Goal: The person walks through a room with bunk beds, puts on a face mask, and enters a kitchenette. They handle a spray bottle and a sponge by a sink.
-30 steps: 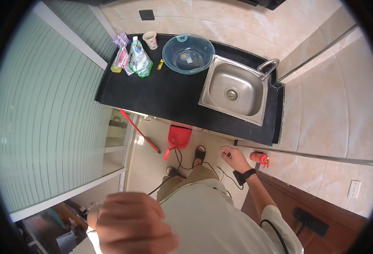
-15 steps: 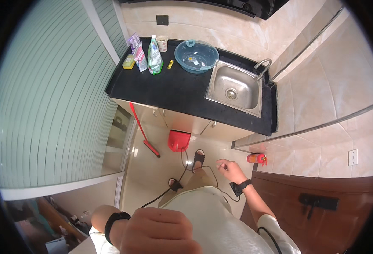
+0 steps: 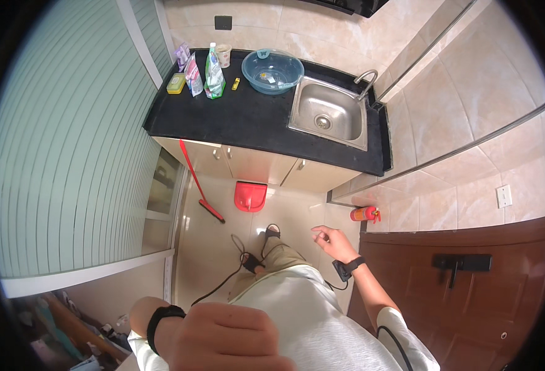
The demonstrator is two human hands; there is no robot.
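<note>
Close up at the lower edge, my left hand (image 3: 226,337) is closed, its back and bent fingers showing; the palm side is hidden, so what it holds, if anything, I cannot make out. A black band circles that wrist. My right hand (image 3: 334,242) hangs over the floor with loosely bent fingers apart and nothing seen in them. A black strap with a small device (image 3: 345,269) sits on its wrist. Ahead on the floor lies a red dustpan (image 3: 250,196), against the cabinet base. To its left a red broom (image 3: 199,185) leans on the cabinet. Neither hand touches them.
A black cable (image 3: 220,287) trails by my sandalled feet. The black counter (image 3: 241,120) bears a blue basin (image 3: 272,73), cleaning-product pouches (image 3: 214,74), a paper cup (image 3: 223,55) and a steel sink (image 3: 327,111). A fire extinguisher (image 3: 364,214) stands near the brown door (image 3: 458,297); glass panels (image 3: 68,154) line the left.
The counter and floor objects sit higher and further left in the picture. My feet have shifted, and the cable now loops away from the dustpan. My hands keep nearly the same pose.
</note>
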